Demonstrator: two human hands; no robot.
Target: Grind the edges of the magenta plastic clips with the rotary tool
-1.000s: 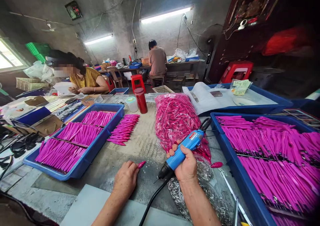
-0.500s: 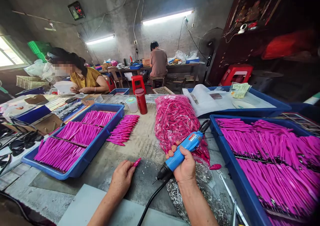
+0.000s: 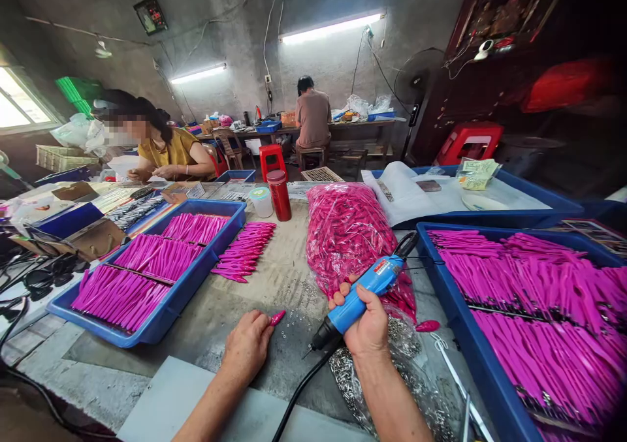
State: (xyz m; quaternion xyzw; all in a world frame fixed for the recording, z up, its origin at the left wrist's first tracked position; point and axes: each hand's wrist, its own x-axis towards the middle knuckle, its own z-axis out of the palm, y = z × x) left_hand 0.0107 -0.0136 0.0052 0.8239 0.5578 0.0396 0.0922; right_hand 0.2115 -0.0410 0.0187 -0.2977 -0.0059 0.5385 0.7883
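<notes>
My right hand (image 3: 365,318) is wrapped round a blue electric screwdriver (image 3: 365,293), its black nose and thin bit pointing down to the left above the table. Between the fingers of my left hand (image 3: 249,343) is a small pink pointed plastic piece (image 3: 277,317), its tip sticking out to the right. Tiny metal nuts (image 3: 294,321) lie scattered beside it. A clear bag of pink pieces (image 3: 347,239) stands beyond the screwdriver. Near my right wrist lies a bag of small metal screws (image 3: 350,380), partly hidden by my forearm. One loose pink piece (image 3: 428,326) rests to its right.
Blue trays of long magenta pieces stand left (image 3: 191,308) and right (image 3: 455,337). A row of pink pieces (image 3: 245,252), a red flask (image 3: 279,197) and a lidded plastic cup (image 3: 261,204) occupy the middle. Scissors (image 3: 458,383) lie at right. Two people sit farther back.
The view has shifted slightly, so most things appear a little to the right. Both hands keep their grips, and the screwdriver stays at nearly the same angle.
</notes>
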